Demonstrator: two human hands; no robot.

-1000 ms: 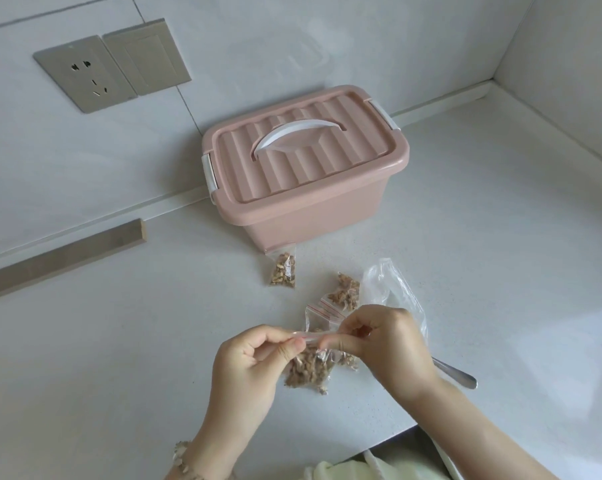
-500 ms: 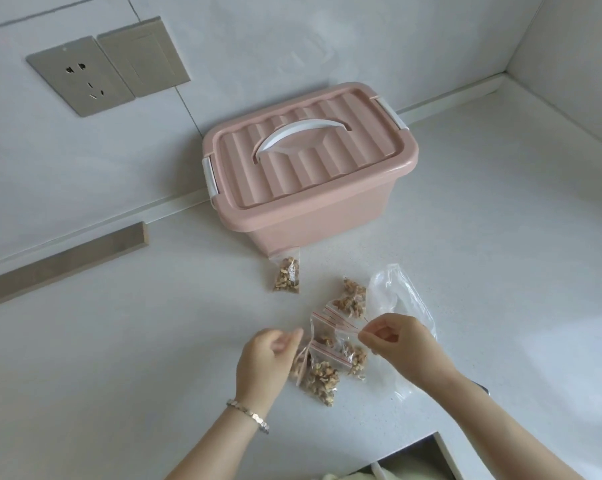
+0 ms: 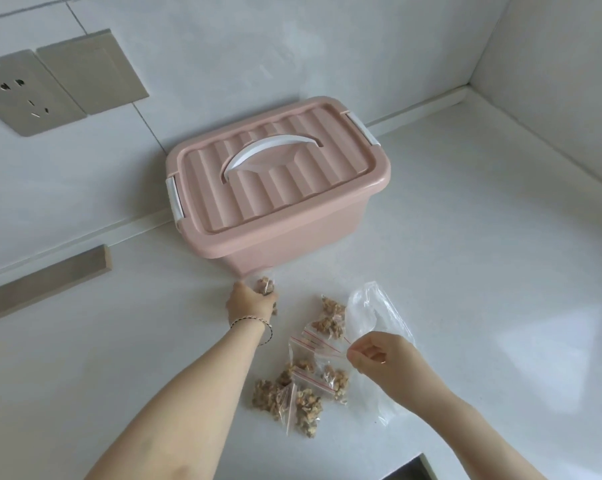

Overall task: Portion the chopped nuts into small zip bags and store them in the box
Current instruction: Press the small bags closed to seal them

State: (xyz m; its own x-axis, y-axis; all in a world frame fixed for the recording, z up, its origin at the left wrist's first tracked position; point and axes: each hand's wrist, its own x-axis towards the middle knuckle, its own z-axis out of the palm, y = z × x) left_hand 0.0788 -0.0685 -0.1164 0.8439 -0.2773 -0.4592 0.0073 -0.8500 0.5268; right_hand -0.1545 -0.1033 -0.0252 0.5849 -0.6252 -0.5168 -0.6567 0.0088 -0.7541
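Note:
A pink storage box [image 3: 292, 237] with a ribbed lid and white handle stands shut against the back wall. Just in front of it my left hand [image 3: 249, 303] closes around a small zip bag of chopped nuts [image 3: 266, 285]. Several more filled zip bags lie on the counter: one [image 3: 330, 318] mid-right and a cluster [image 3: 299, 400] nearer me. My right hand [image 3: 375, 355] pinches the red-striped top edge of one bag [image 3: 322, 344] in that cluster, over a large clear plastic bag [image 3: 375, 306].
The white counter [image 3: 483, 254] runs to a corner wall on the right. A socket plate [image 3: 18, 95] is on the back wall, and a tan strip [image 3: 43, 282] lies along its base at left. A dark gap [image 3: 410, 471] shows at the counter's front edge.
My left hand let go of the bag it was sealing, reached forward and closed on the far bag by the box. The sealed bag now lies in the cluster. My right hand shifted slightly right.

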